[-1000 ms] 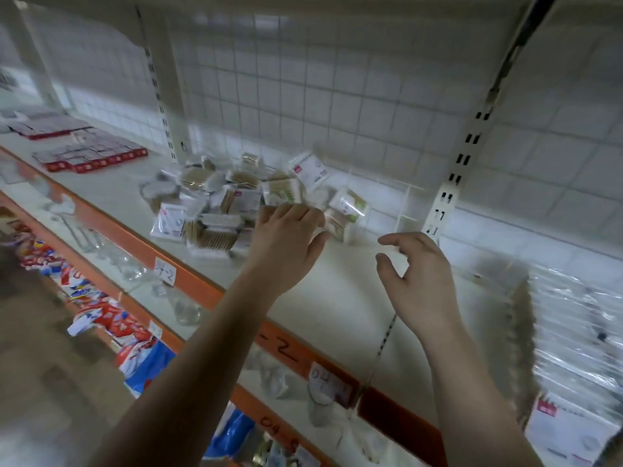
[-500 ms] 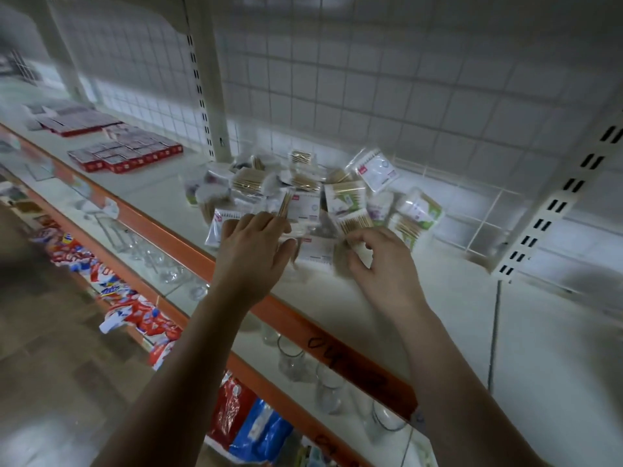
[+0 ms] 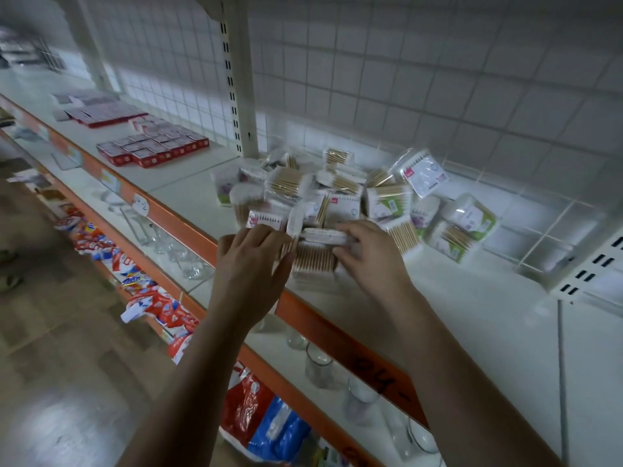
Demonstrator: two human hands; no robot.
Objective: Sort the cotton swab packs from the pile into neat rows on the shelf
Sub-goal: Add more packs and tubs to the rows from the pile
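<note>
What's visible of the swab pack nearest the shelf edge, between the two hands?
The front swab pack is a clear, flat plastic packet of pale wooden-stick swabs, sticks running front to back. It lies flat on the white shelf at the near foot of the pile, close to the orange edge. A flat white pack overlaps its far end. The left hand rests its thumb against its left side; the right hand touches its right corner with its thumb, fingers curled over the white pack.

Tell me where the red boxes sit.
Head view, left: red boxes lie in rows on the shelf, left of the upright post and swab pile.
</note>
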